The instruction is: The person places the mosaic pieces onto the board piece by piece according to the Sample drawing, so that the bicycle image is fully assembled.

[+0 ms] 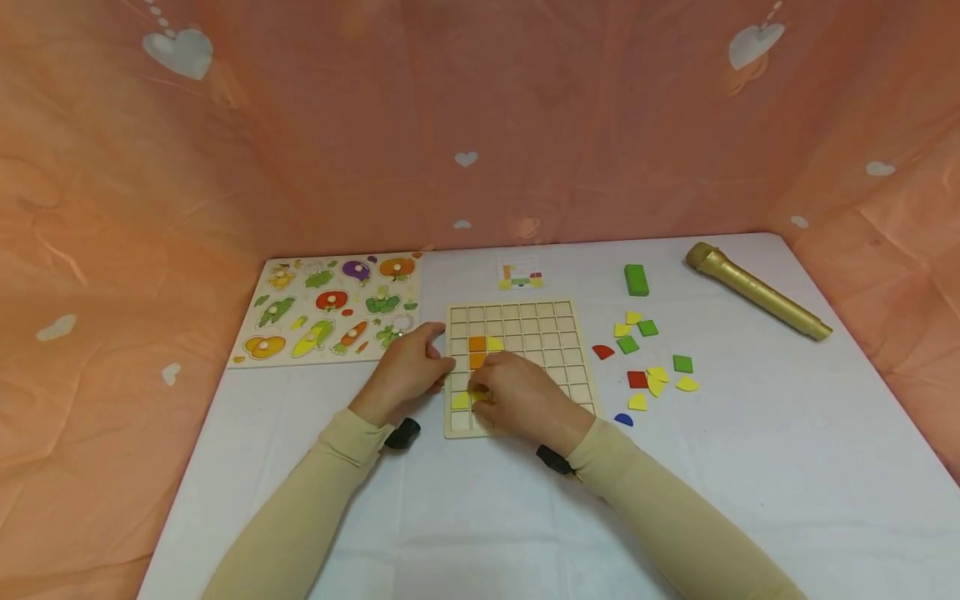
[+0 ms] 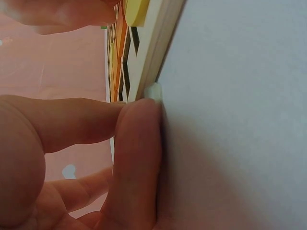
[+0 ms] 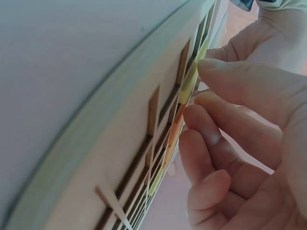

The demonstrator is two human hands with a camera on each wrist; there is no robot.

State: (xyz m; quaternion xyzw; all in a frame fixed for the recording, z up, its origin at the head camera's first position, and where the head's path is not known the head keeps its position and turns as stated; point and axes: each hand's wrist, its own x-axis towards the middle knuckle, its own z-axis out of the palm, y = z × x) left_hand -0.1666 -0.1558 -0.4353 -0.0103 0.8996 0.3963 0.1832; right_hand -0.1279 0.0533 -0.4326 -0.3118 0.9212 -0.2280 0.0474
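Observation:
A light wooden grid board (image 1: 589, 392) lies flat on the table. My left hand (image 1: 401, 371) is at its left side; in the left wrist view, thumb and a finger (image 2: 138, 143) pinch the board's edge. Over the lower left cells is my right hand (image 1: 528, 400), its thumb and curled fingers around a yellow piece (image 3: 190, 79) at the board's surface. Partly covered by that hand, two orange squares (image 1: 477, 343) sit one above the other in the cells. Beside the upper one is a yellow piece (image 1: 495, 343), and another yellow piece (image 1: 460, 401) occupies a cell at lower left.
Right of the board lie loose yellow, green, red and blue pieces (image 1: 637, 380), with a green block (image 1: 636, 280) and a gold microphone (image 1: 759, 292) farther back. A vegetable puzzle board (image 1: 330, 308) is at back left. Behind the grid stands a pattern card (image 1: 519, 272), lying flat.

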